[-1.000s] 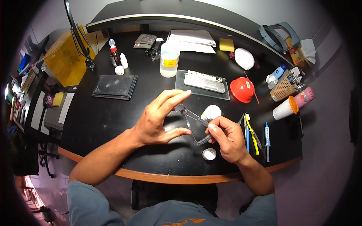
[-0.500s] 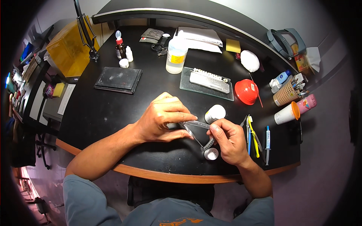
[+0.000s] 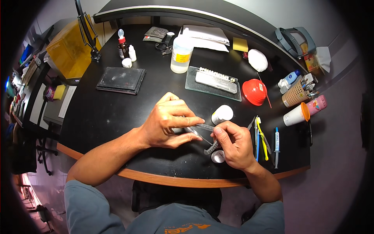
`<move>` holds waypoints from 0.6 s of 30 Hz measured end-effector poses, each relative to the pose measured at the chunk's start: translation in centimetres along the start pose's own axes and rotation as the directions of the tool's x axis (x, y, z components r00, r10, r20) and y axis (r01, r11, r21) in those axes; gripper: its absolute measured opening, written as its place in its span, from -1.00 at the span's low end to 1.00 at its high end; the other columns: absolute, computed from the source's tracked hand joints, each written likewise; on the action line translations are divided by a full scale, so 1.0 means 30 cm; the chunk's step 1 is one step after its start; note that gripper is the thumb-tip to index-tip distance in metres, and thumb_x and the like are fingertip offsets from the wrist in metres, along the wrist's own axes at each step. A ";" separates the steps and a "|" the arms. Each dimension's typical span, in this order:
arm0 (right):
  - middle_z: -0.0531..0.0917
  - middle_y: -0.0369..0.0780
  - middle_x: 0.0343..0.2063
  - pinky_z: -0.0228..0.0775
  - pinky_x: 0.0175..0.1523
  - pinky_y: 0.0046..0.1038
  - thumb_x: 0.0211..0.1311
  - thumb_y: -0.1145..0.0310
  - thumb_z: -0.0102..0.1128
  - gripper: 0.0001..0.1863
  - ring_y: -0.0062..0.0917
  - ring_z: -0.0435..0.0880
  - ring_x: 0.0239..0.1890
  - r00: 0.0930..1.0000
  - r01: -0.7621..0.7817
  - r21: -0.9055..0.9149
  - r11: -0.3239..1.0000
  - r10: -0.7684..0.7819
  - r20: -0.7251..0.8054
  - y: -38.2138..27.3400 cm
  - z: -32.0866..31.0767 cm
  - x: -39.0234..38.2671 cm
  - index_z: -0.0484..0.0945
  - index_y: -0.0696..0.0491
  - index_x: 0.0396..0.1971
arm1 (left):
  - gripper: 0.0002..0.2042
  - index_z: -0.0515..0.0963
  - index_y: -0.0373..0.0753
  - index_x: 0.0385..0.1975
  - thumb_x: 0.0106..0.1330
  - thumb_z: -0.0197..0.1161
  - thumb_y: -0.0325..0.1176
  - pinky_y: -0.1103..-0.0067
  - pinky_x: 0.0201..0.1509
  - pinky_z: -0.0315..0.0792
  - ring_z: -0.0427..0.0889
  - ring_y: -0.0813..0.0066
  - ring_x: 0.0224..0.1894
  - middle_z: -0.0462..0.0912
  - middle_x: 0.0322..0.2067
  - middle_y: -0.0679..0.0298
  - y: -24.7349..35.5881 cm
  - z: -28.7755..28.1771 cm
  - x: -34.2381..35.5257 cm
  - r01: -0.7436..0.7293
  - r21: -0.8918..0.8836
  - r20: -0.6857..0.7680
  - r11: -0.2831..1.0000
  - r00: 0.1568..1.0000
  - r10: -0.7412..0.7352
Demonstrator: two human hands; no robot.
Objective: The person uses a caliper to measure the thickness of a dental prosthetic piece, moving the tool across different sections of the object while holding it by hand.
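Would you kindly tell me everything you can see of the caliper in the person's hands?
The caliper is a slim, grey, metallic-looking instrument: two narrow arms spread apart toward a curved, marked scale at its right end. The left hand holds the other end between thumb and fingers, mostly hiding the tips; the right hand grips it near the scale. It is held above the black desk; what its tips meet cannot be told.

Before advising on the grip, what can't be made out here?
Head view: left end of the silver metal caliper, partly covered by the left hand.
Head view: marks on its curved scale, too small to read.
Head view: caliper's right end, covered by the right hand.
Head view: grey fabric shirt, cut by the lower edge.
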State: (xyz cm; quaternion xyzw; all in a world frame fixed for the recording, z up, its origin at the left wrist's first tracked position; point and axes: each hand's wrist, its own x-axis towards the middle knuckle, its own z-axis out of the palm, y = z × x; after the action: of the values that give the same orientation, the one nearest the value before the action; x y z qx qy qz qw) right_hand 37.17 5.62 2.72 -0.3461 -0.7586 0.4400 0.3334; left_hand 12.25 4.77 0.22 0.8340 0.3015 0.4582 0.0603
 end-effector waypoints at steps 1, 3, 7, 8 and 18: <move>0.65 -0.25 -0.58 0.37 -0.40 -0.55 0.44 0.43 0.18 -0.80 -0.72 0.54 -0.52 1.000 0.010 0.006 1.000 -0.010 -0.003 0.000 -0.001 -0.001 0.66 0.22 -0.36 | -0.60 0.76 -0.10 -0.16 -0.05 0.62 -0.18 0.49 -0.16 0.29 0.59 0.52 -0.38 0.70 -0.41 0.42 0.002 0.000 0.003 0.000 0.005 -0.007 1.000 1.000 0.000; 0.64 -0.26 -0.59 0.36 -0.40 -0.56 0.44 0.43 0.18 -0.80 -0.73 0.54 -0.52 1.000 -0.002 0.005 1.000 0.002 0.001 -0.007 -0.003 -0.006 0.66 0.22 -0.36 | -0.59 0.76 -0.11 -0.15 -0.05 0.62 -0.18 0.49 -0.16 0.29 0.60 0.52 -0.37 0.70 -0.42 0.41 0.008 0.000 0.001 0.006 0.007 0.006 1.000 1.000 -0.006; 0.62 -0.30 -0.61 0.35 -0.41 -0.59 0.46 0.40 0.17 -0.77 -0.75 0.51 -0.54 1.000 -0.021 0.030 0.999 0.021 -0.015 0.003 -0.015 -0.004 0.66 0.21 -0.37 | -0.57 0.75 -0.13 -0.14 -0.06 0.62 -0.18 0.50 -0.16 0.31 0.62 0.50 -0.35 0.71 -0.40 0.38 0.010 0.005 0.004 0.013 -0.002 0.029 1.000 1.000 -0.013; 0.62 -0.30 -0.61 0.35 -0.41 -0.59 0.46 0.40 0.17 -0.77 -0.75 0.51 -0.54 1.000 -0.024 0.031 0.999 0.024 -0.016 0.007 -0.018 -0.002 0.66 0.21 -0.37 | -0.57 0.75 -0.13 -0.14 -0.06 0.62 -0.18 0.50 -0.16 0.31 0.62 0.50 -0.35 0.71 -0.40 0.38 0.010 0.006 0.004 0.013 -0.005 0.031 1.000 0.999 -0.013; 0.61 -0.33 -0.63 0.34 -0.41 -0.61 0.48 0.36 0.16 -0.75 -0.77 0.52 -0.53 1.000 -0.018 0.033 0.999 0.019 -0.014 0.006 -0.016 0.002 0.67 0.20 -0.38 | -0.50 0.74 -0.18 -0.10 -0.08 0.66 -0.15 0.52 -0.20 0.30 0.61 0.52 -0.42 0.71 -0.43 0.37 0.010 0.009 0.014 -0.025 0.021 0.025 0.999 0.999 0.024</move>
State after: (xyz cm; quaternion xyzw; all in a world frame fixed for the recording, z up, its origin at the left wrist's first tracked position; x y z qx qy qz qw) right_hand 37.58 5.94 2.76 -0.3507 -0.7458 0.4529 0.3402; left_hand 12.77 4.79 0.48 0.8438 0.2954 0.4453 0.0494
